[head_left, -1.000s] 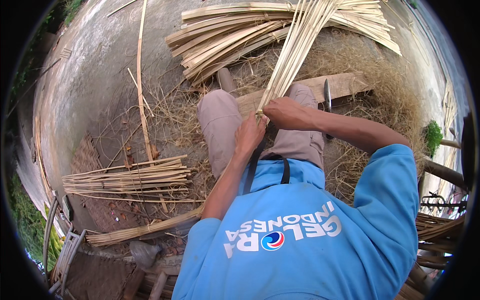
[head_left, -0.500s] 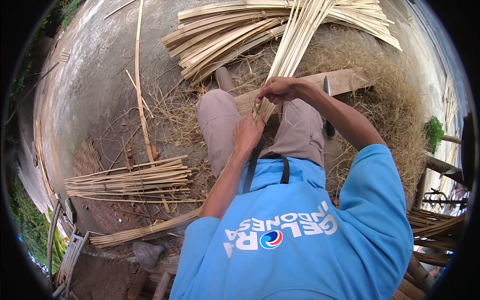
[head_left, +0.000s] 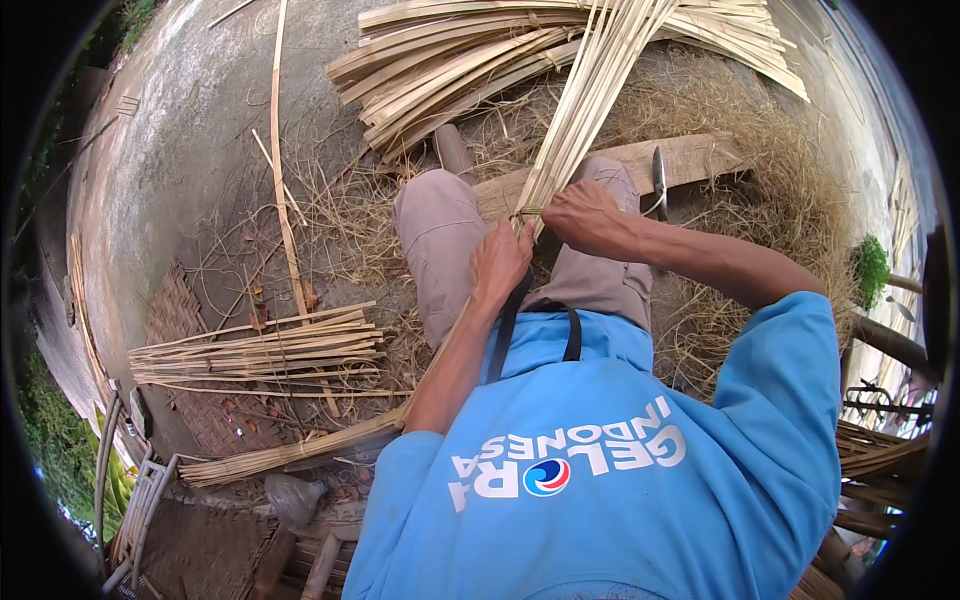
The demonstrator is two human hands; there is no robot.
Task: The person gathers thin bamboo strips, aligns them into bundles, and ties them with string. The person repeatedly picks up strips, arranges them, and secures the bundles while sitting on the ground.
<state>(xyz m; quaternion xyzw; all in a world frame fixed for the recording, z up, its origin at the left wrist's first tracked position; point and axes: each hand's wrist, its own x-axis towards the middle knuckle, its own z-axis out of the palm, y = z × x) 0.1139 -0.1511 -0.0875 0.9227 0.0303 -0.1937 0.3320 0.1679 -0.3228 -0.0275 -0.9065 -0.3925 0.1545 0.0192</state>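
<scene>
A bundle of pale split-bamboo strips point(head_left: 590, 105) slants from the far side down between my knees. My left hand point(head_left: 500, 260) is closed around its near end. Just above it, a thin binding strip point(head_left: 528, 211) crosses the bundle. My right hand point(head_left: 588, 218), closed in a fist to the right of the bundle, grips the end of that strip, which looks taut. A long thin bundle point(head_left: 300, 446) lies at the left, passing under my left forearm. Beyond my knees is a wooden plank point(head_left: 695, 157), with a knife point(head_left: 659, 172) at its right part.
A large heap of bamboo strips point(head_left: 450, 75) lies at the far side. Curly shavings point(head_left: 785, 185) cover the ground at right. At left are a smaller strip bundle point(head_left: 255, 352), a woven mat point(head_left: 205, 400), one long strip point(head_left: 278, 150) and a clear plastic bag point(head_left: 293, 497).
My right hand has moved right and nearer to me, from above the bundle to beside it, drawing the binding strip across. My left hand has stayed nearly in place.
</scene>
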